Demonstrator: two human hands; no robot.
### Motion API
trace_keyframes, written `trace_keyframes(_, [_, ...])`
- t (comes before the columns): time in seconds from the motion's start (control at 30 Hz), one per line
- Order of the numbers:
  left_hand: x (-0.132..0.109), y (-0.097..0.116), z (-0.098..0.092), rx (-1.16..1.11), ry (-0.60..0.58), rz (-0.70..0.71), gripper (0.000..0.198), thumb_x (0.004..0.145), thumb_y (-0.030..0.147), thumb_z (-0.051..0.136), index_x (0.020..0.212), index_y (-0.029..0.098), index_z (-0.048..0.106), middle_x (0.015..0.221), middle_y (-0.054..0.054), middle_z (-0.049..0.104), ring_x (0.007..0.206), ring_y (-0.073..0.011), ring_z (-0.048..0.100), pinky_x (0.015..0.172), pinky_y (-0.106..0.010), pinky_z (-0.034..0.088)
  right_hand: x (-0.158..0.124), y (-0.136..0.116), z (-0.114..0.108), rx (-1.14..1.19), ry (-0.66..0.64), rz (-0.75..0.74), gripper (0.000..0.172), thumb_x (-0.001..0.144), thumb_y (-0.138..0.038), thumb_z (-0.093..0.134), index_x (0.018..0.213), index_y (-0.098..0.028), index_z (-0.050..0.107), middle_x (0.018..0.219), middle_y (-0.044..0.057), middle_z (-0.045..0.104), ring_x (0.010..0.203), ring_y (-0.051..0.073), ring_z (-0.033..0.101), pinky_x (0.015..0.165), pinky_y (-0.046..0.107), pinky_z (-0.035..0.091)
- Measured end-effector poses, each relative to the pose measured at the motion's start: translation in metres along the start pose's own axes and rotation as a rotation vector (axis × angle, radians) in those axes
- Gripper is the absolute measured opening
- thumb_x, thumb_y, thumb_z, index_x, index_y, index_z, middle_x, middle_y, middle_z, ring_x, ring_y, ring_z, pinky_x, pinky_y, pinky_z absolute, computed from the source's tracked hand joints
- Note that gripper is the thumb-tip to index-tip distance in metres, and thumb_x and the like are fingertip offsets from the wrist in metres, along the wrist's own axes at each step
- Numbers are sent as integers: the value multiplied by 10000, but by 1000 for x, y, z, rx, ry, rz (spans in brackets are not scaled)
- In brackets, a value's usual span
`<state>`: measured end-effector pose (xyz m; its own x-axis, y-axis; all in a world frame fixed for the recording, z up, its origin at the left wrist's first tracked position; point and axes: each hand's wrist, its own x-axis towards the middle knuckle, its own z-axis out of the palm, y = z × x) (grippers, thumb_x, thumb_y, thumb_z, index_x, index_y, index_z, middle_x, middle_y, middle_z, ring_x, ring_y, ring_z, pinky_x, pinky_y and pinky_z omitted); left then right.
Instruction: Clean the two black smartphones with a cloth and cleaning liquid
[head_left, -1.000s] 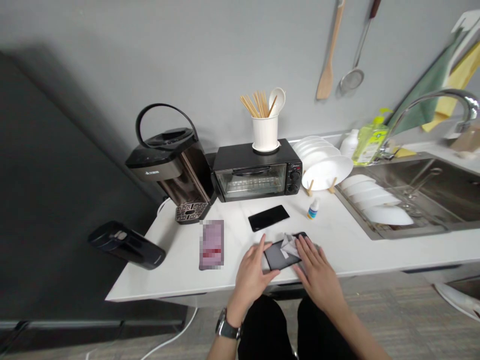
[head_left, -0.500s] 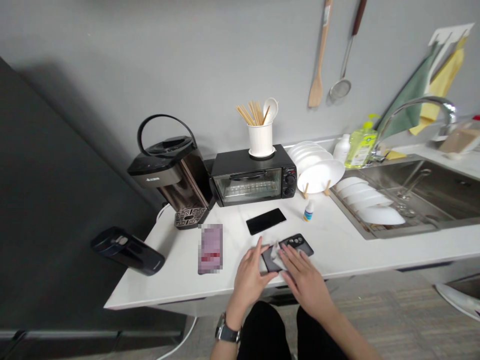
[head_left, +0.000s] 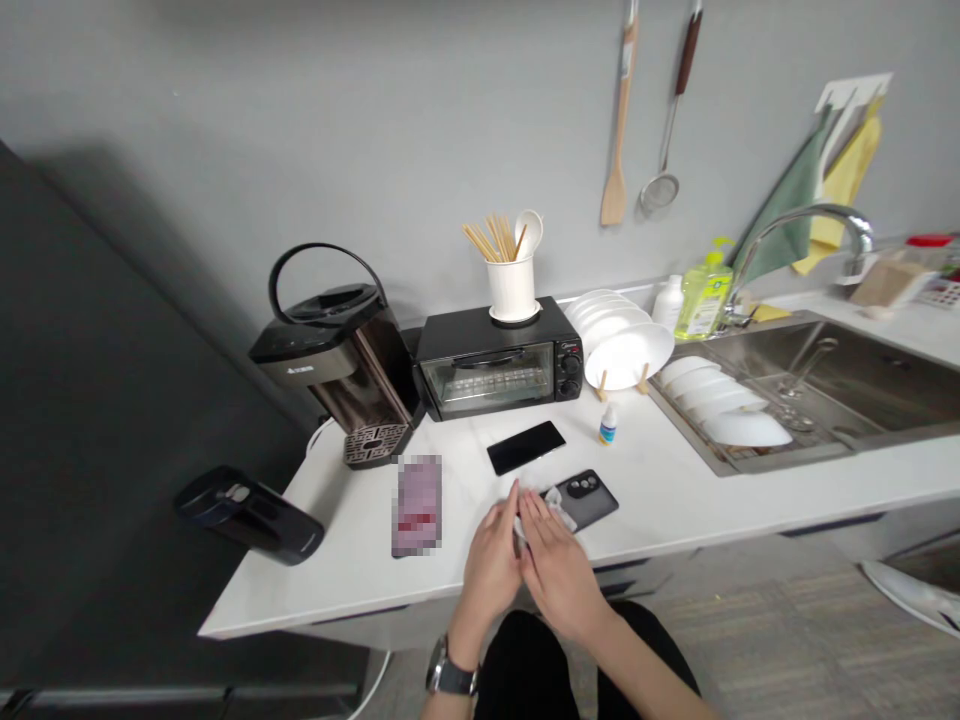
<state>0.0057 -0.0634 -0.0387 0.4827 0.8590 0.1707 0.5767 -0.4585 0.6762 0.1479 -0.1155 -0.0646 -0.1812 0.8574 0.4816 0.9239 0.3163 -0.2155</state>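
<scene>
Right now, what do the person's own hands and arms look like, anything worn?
The left hand and right hand are bare, no gloves; the forearms show no sleeves. The left wrist wears a dark-faced wristwatch with a silvery case.

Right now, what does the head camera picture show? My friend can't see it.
A left hand and right hand meet over a dark phone and white cloth on a kitchen counter. Another black phone and a toaster oven sit behind.
</scene>
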Motion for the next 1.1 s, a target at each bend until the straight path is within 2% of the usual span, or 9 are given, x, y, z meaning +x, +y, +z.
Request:
trace_keyframes(0.17, [0, 5, -2, -37, -21, -20, 1086, 829, 139, 749, 1676, 347, 103, 1511, -31, 594, 1369, -267, 516, 1184, -452, 402, -43, 56, -23, -69, -30, -7, 588, 1084, -296, 449, 1651, -241, 306, 1699, 56, 323, 1575, 288, 296, 1219, 523, 386])
trace_keyframes(0.3, [3, 10, -5, -40, -19, -49, 1077, 818, 168, 790, 1668, 358, 157, 1508, -24, 602, 1370, -280, 512, 1192, -469, 381, -30, 98, -22, -124, 31, 139, 537, 1092, -311, 431, 1611, -180, 399, 1683, 121, 351, 1554, 336, 335, 1173, 547, 439])
trace_keyframes(0.4, [3, 10, -5, -44, -25, -53, 1057, 819, 179, 781, 1664, 367, 174, 1502, -17, 609, 1372, -280, 514, 1194, -470, 380, 1, 92, -6, -141, 111, 232, 485, 1070, -196, 402, 1531, -87, 505, 1570, 216, 502, 1476, 365, 465, 1113, 564, 496])
trace_keyframes(0.5, [2, 7, -3, -31, -39, -51, 1052, 815, 145, 739, 1672, 342, 160, 1490, -37, 612, 1361, -280, 527, 1180, -462, 403, 22, 55, 10, -115, 109, 181, 493, 1034, -109, 412, 1510, -107, 539, 1451, 194, 630, 1410, 316, 555, 1111, 504, 516])
trace_keyframes(0.6, [-1, 3, 0, -2, -28, -57, 973, 837, 32, 565, 1679, 303, 160, 1520, -71, 576, 1382, -251, 518, 1186, -431, 402, 17, 16, 10, -28, 46, 59, 554, 1054, -220, 469, 1585, -70, 418, 1565, 191, 515, 1488, 298, 459, 1179, 471, 465])
trace_keyframes(0.67, [-2, 1, 1, 2, -26, -71, 984, 813, -12, 513, 1680, 296, 164, 1550, -74, 548, 1404, -232, 501, 1201, -408, 387, 3, 6, 0, 20, -17, -21, 642, 1064, -280, 471, 1638, -62, 284, 1658, 180, 371, 1548, 293, 354, 1223, 478, 410])
trace_keyframes(0.8, [0, 6, -3, -26, -57, -85, 1074, 807, 103, 687, 1682, 325, 105, 1528, -28, 583, 1401, -255, 492, 1204, -423, 385, -30, 36, -22, -54, -77, -52, 621, 1081, -303, 452, 1666, -246, 253, 1696, 62, 322, 1587, 311, 254, 1225, 575, 375])
trace_keyframes(0.97, [5, 14, -10, -24, -80, -76, 1087, 807, 193, 773, 1674, 348, 136, 1523, -6, 597, 1411, -282, 466, 1222, -468, 351, -31, 96, -23, -166, 21, 149, 547, 1097, -362, 425, 1632, -266, 363, 1741, 131, 171, 1586, 372, 227, 1167, 622, 416])
trace_keyframes(1.1, [6, 12, -9, -25, -72, -60, 1083, 807, 178, 767, 1670, 355, 137, 1520, -5, 602, 1405, -286, 475, 1220, -490, 356, 0, 89, -3, -162, 60, 259, 474, 1068, -177, 378, 1507, -118, 546, 1623, 211, 431, 1540, 349, 355, 1165, 552, 448])
